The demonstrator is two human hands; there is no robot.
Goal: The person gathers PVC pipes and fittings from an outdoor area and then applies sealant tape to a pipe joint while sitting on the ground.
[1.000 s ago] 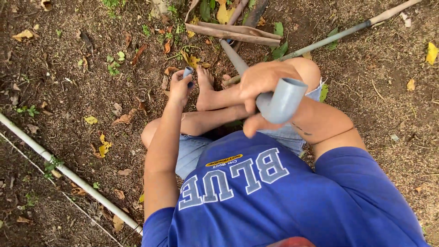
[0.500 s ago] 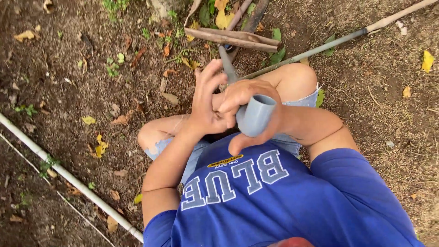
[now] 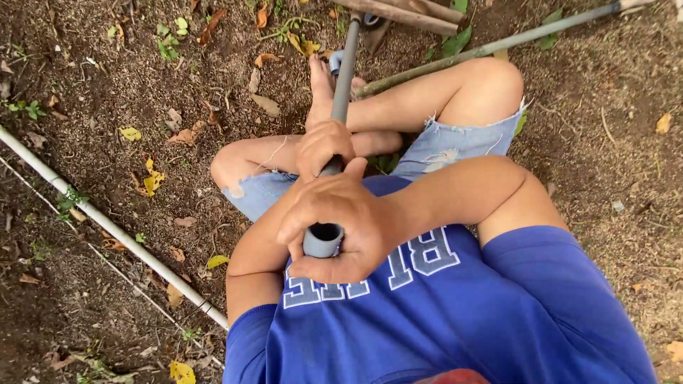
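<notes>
Across the whole frame, bare soil [image 3: 92, 92] strewn with dry leaves is seen, with the person's blue shirt [image 3: 455, 313] filling the lower right. A white pipe [image 3: 107, 227] is laid diagonally along the left side, and a thin grey rod [image 3: 491, 48] is slanted across the upper right. At the centre, a grey pipe [image 3: 340, 107] is run from the upper middle down toward the chest. Its open end is enclosed by the right hand [image 3: 341, 231], fingers wrapped around it, while the shaft just above is clasped by the left hand [image 3: 321, 146].
</notes>
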